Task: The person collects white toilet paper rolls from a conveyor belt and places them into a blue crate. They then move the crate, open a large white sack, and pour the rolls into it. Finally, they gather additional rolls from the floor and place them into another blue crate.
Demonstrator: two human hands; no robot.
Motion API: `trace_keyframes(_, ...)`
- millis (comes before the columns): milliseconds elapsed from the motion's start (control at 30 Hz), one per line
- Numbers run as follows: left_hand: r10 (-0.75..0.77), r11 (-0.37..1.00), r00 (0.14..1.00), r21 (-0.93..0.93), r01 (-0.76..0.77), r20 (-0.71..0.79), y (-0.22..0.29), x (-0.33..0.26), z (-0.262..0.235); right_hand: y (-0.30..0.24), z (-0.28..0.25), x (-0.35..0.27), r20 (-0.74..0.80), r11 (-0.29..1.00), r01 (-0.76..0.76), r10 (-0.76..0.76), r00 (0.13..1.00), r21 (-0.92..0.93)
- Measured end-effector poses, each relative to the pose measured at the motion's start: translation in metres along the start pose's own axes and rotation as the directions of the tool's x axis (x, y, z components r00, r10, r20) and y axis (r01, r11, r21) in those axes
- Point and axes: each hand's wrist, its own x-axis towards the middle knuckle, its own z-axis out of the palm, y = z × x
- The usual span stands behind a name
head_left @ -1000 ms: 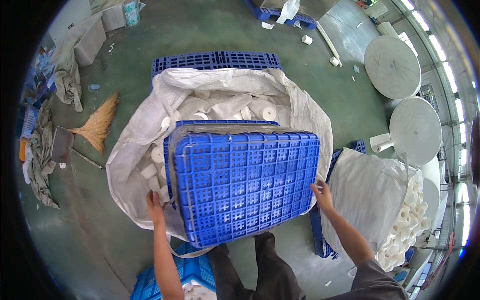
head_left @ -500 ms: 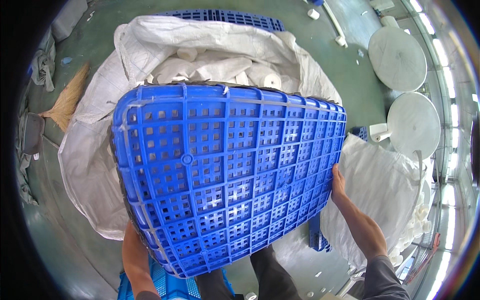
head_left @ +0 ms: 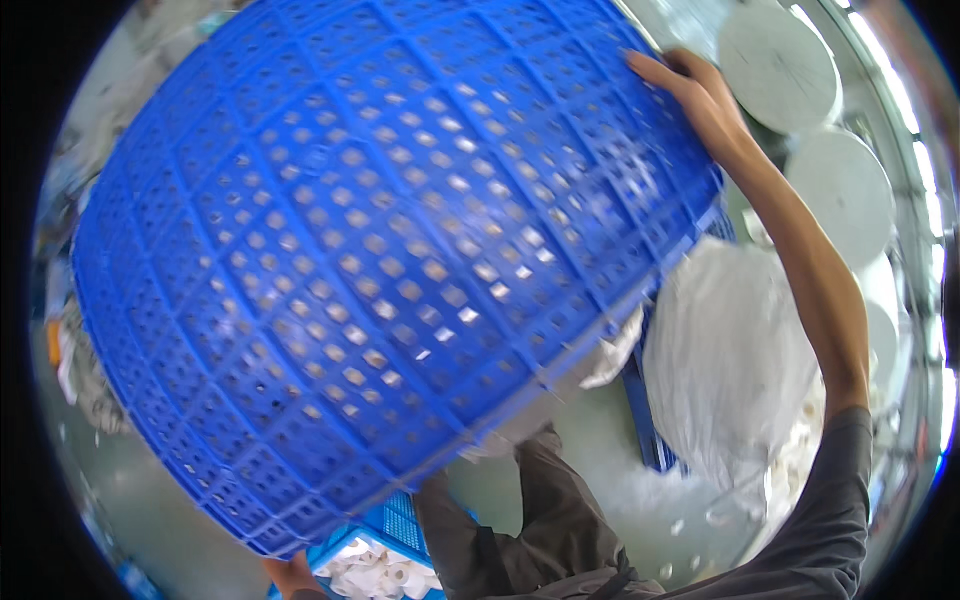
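A large blue plastic basket with a gridded, perforated face fills much of the view, tilted and blurred by motion. At its upper right edge my right hand is closed on the rim, that arm stretched out. Near the basket's lower left corner my left hand grips the edge, its fingers partly hidden. Beneath that corner stands a lighter blue crate holding small white rolls. Part of a white sack shows past the basket's lower edge; the rest is covered.
To the right sits a filled white sack beside a dark blue slatted piece. Behind it stand big round white rolls. Loose white bits lie on the green floor. My legs are just below the basket.
The basket has risen closer to me and turned, its right side going up and its left side spreading outward. My right hand has moved up along with it. The large open sack is now mostly covered.
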Motion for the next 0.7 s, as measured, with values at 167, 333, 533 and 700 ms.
trace_keyframes(167, -0.24, 0.931, 0.968, -0.3, 0.208, -0.073, -0.044, -0.158, 0.006, -0.005, -0.087, -0.046, 0.069, 0.978, 0.174, -0.182, 0.981, 0.112)
trace_keyframes(333, -0.192, 0.853, 0.979, -0.505, 0.132, -0.068, -0.049, -0.228, 0.062, -0.01, -0.042, -0.056, 0.189, 0.849, 0.46, -0.512, 0.838, 0.262)
trace_keyframes(533, -0.345, 0.842, 0.781, -0.539, 0.012, -0.521, -0.139, -0.561, 0.04, -0.083, 0.015, -0.232, 0.306, 0.629, 0.581, -0.769, 0.561, 0.517)
trace_keyframes(700, -0.559, 0.735, 0.498, -0.674, -0.073, -0.663, -0.144, -0.797, 0.094, -0.132, -0.01, -0.353, 0.32, 0.474, 0.561, -0.878, 0.355, 0.678)
